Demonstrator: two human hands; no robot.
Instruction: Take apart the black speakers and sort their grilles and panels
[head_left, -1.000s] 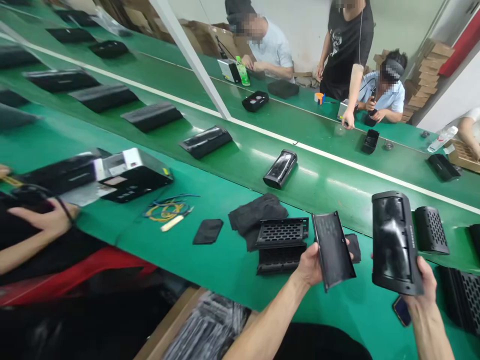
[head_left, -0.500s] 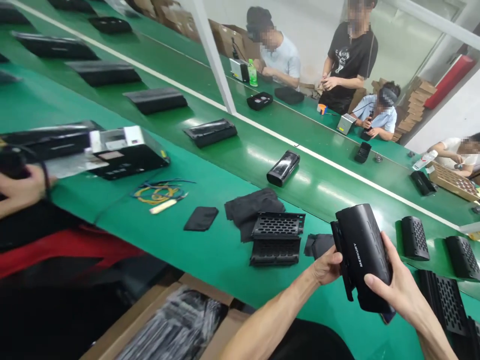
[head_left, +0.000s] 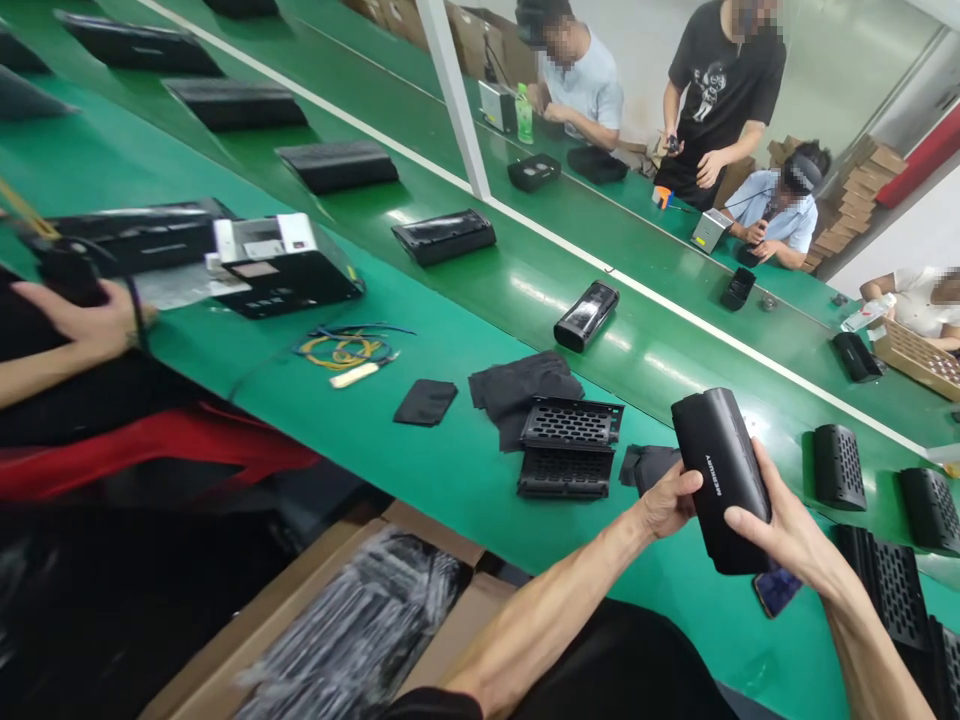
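Note:
Both my hands hold one black speaker housing with white lettering on its side, lifted a little above the green bench. My left hand grips its left edge with curled fingers. My right hand wraps its lower right side from beneath. Just left of it on the bench lie two stacked black perforated grilles, black cloth pieces and a small dark pad.
A phone lies under my right hand. More perforated housings sit to the right. A black unit rides the conveyor belt. A cardboard box of bagged parts stands below the bench. Another person's arm is at left, with several workers across the line.
My hands brought the separate flat panel and the housing together; the panel no longer shows apart, and the closed housing is now turned lettering-side up. The view shifted slightly.

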